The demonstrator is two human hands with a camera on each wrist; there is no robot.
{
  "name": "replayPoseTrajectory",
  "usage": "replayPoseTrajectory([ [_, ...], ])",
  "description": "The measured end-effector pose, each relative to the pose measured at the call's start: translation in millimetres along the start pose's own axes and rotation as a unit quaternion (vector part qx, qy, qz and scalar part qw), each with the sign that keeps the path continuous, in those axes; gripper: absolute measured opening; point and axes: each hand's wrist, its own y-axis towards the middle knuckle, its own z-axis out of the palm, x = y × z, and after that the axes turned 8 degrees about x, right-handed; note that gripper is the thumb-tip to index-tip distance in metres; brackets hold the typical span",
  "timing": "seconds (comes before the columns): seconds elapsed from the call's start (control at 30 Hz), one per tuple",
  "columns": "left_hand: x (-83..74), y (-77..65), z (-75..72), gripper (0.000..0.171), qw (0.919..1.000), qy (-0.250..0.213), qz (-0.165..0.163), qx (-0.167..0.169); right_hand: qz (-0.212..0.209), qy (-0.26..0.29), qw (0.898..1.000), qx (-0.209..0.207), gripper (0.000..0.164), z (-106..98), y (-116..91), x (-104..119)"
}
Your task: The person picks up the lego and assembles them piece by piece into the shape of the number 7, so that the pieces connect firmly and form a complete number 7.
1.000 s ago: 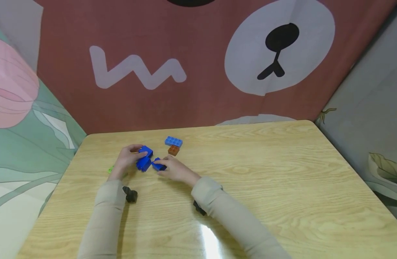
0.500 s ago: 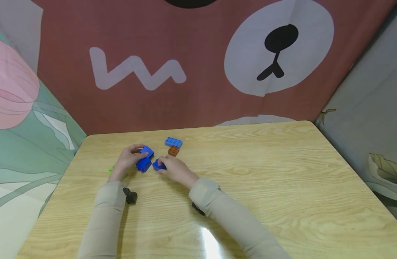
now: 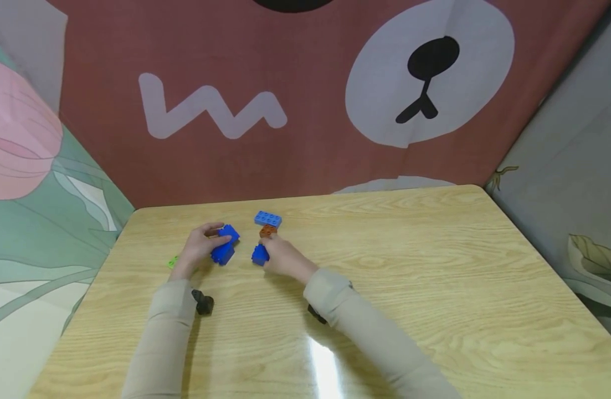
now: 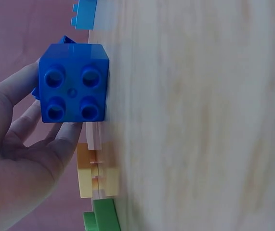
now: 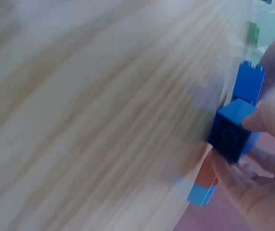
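Note:
My left hand [image 3: 199,249] grips a pair of joined blue toy bricks [image 3: 222,254] at the left of the table. In the left wrist view, studs of a blue brick [image 4: 73,89] face the camera, thumb and fingers behind it. To the right, my right hand [image 3: 287,259] pinches another blue brick [image 3: 259,255], apart from the pair. The right wrist view shows this brick [image 5: 231,130] between thumb and fingers, its hollow underside towards the camera. Just beyond the right fingers lies a brown-orange brick [image 3: 267,230], partly covered by them in the head view.
A lighter blue brick [image 3: 268,218] lies behind the brown-orange one. Beside my left wrist, a green brick [image 3: 173,261] shows partly. In the left wrist view a yellow-orange brick [image 4: 84,171] stands near the green brick [image 4: 106,214]. Patterned cloth hangs behind the wooden table [image 3: 435,266].
My right hand has turned its blue brick and moved it right, away from the pair and closer to the brown-orange brick. My left hand shifts only slightly right, still gripping its bricks.

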Motion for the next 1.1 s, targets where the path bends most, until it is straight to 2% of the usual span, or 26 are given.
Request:
replayPoseTrajectory([
  [0.07, -0.9, 0.0, 1.0, 0.061, 1.0, -0.001, 0.001, 0.0, -0.004, 0.013, 1.0, 0.006, 0.058, -3.4, -2.2, -7.6],
  [0.3, -10.1, -1.6, 4.2, 0.062, 0.9998, -0.018, 0.011, -0.007, -0.019, 0.132, 0.991, -0.004, 0.047, -14.4, -12.2, -40.8],
  [0.4, -17.2, -2.1, 5.4, 0.06, 0.9995, -0.015, 0.024, -0.013, -0.013, 0.15, 0.989, -0.008, 0.044, -18.8, -17.1, -53.7],
  [0.57, -29.4, -1.4, 11.1, 0.059, 0.9986, -0.024, 0.043, -0.017, -0.001, 0.156, 0.988, -0.015, 0.042, -27.4, -24.8, -72.2],
  [0.73, -39.8, 0.5, 20.8, 0.061, 0.9982, -0.035, 0.046, -0.017, 0.001, 0.142, 0.99, -0.015, 0.041, -34.3, -31.4, -88.6],
  [0.87, -47.8, 0.3, 28.8, 0.058, 0.9983, -0.026, 0.052, -0.011, -0.002, 0.135, 0.991, -0.01, 0.041, -38.8, -37.0, -98.7],
  [1.1, -60.9, 0.6, 45.4, 0.055, 0.9943, -0.037, 0.099, 0.017, -0.006, 0.138, 0.99, -0.015, 0.04, -44.5, -41.6, -110.9],
])
